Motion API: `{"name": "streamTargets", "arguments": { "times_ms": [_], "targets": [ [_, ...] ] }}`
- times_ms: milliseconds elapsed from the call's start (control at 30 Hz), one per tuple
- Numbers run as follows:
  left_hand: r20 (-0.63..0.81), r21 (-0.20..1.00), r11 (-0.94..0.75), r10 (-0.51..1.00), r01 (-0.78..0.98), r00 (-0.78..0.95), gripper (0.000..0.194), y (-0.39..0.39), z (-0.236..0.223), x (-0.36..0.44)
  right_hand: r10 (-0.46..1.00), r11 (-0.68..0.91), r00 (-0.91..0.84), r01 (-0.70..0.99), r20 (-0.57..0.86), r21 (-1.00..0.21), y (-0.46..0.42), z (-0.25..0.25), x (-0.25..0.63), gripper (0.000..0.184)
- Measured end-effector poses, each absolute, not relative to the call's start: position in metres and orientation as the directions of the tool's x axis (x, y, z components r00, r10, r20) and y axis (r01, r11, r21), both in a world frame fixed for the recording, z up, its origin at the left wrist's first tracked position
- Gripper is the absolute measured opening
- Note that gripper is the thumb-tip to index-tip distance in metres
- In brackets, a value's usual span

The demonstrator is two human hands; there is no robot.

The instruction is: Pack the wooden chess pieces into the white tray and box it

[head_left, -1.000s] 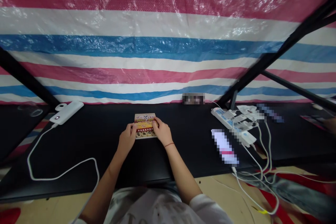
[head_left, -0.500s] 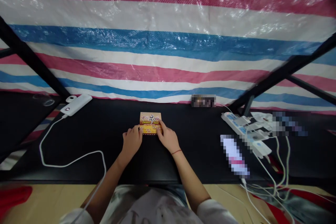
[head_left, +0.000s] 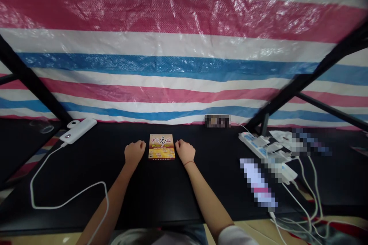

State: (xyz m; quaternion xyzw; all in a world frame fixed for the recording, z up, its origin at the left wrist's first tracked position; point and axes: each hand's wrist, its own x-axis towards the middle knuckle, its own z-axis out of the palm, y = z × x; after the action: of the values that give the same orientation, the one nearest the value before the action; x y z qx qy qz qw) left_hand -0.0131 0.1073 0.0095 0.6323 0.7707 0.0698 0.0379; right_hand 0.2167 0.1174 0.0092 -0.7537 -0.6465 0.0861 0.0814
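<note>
A small Chinese chess box (head_left: pixel 161 147), cream on top and red and yellow below, lies flat on the black table with its printed lid facing up. My left hand (head_left: pixel 134 154) is curled into a fist just to the left of the box, apart from it. On the box's right side rests my right hand (head_left: pixel 185 151), also closed in a fist, very near its edge. Nothing shows inside either fist. A thin red cord circles my right wrist.
At the left, a white power bank (head_left: pixel 79 131) trails a white cable (head_left: pixel 69 203) across the table. On the right are a power strip (head_left: pixel 255 143) with plugs and cables, and a blurred phone (head_left: pixel 258 183). Striped sheeting (head_left: pixel 161 92) hangs behind, between black frame bars.
Both hands have let go of the box, moved apart to either side of it and closed into fists. The box stays on the table. The camera view has tilted upward a little.
</note>
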Motion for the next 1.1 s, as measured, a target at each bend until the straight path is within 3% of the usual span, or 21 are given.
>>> {"name": "streamTargets", "arguments": {
  "times_ms": [300,567,1100],
  "targets": [
    [-0.058,0.213,0.248,0.969,0.945,-0.241,0.042,0.114,0.013,-0.016,0.991,-0.137,0.135,0.965,-0.026,-0.225,0.126,0.006,0.223,0.037],
    [0.011,0.219,0.172,0.984,0.96,-0.179,0.037,0.103,0.01,-0.019,0.998,-0.068,0.069,0.971,-0.003,-0.227,0.119,0.006,0.226,0.037],
    [0.009,0.192,0.088,0.996,0.978,-0.091,0.039,0.109,0.003,-0.024,1.0,-0.02,0.015,0.971,-0.021,-0.237,0.121,0.005,0.232,0.032]
  ]
}}
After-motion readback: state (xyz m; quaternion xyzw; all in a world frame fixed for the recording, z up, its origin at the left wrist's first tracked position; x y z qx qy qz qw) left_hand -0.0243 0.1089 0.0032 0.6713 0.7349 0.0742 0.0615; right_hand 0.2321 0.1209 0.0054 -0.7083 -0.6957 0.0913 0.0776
